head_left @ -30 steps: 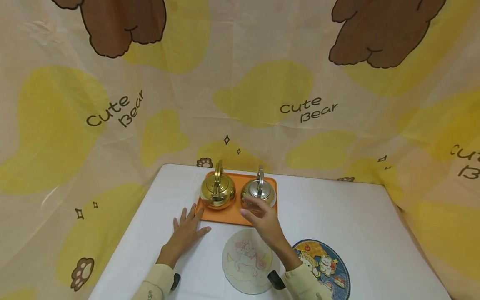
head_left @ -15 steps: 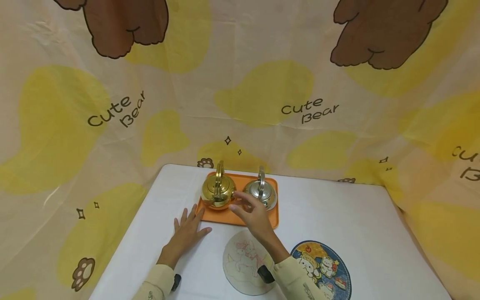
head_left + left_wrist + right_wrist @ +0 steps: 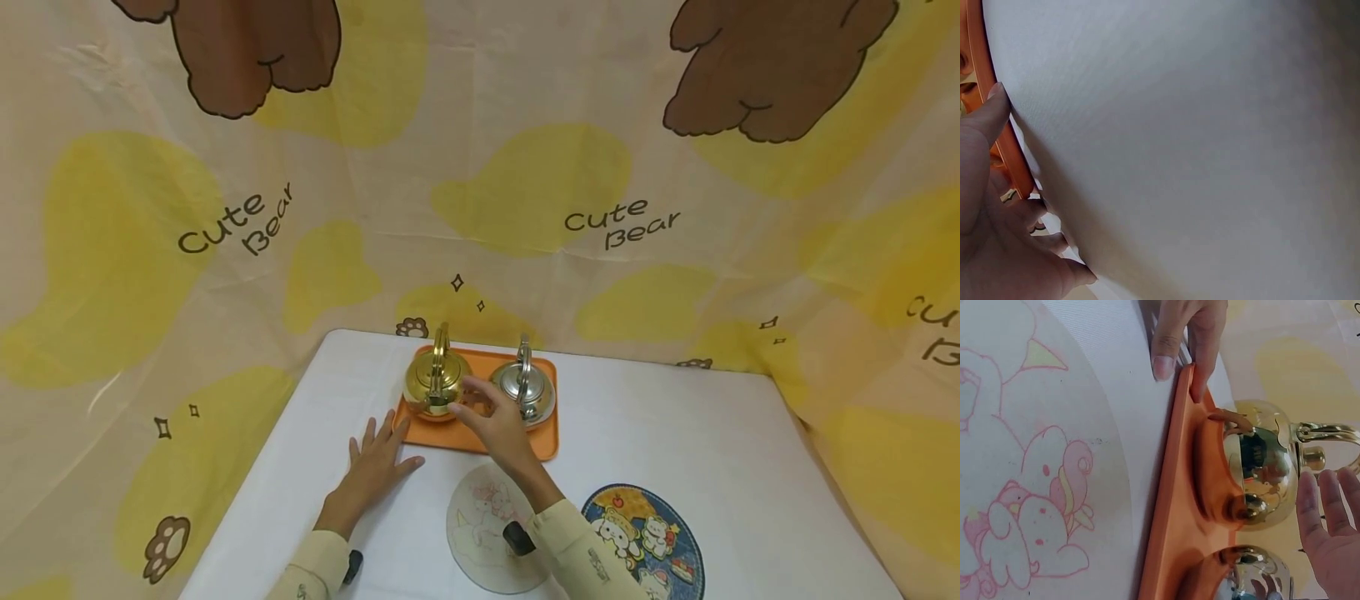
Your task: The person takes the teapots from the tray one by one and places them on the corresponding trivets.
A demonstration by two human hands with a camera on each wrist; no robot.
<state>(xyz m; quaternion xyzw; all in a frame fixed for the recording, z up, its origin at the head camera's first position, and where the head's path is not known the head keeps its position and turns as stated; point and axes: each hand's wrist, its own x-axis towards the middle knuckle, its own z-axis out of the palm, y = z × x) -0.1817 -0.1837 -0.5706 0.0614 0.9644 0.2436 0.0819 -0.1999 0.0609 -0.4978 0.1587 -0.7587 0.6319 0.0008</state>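
On an orange tray (image 3: 450, 436) at the back of the table stand a gold kettle (image 3: 420, 375) on the left and a silver kettle (image 3: 546, 392) on the right, both with upright handles. My left hand (image 3: 372, 473) lies spread at the tray's front left corner, a finger over its rim and the others on the table. My right hand (image 3: 498, 429) hovers over the tray between the kettles, thumb and fingers apart and nothing between them. In the right wrist view its fingertips (image 3: 1309, 482) appear close to the gold kettle's lid knob (image 3: 1314, 458).
A pale round mat (image 3: 476, 546) with a pink drawing lies in front of the tray, partly under the right forearm. Right of it lies a blue round mat (image 3: 678, 542) with cartoon bears. A printed cloth (image 3: 510, 167) hangs behind the white table (image 3: 720, 450).
My right hand has moved left, from in front of the silver kettle to beside the gold one. My left hand has stayed at the tray's corner.
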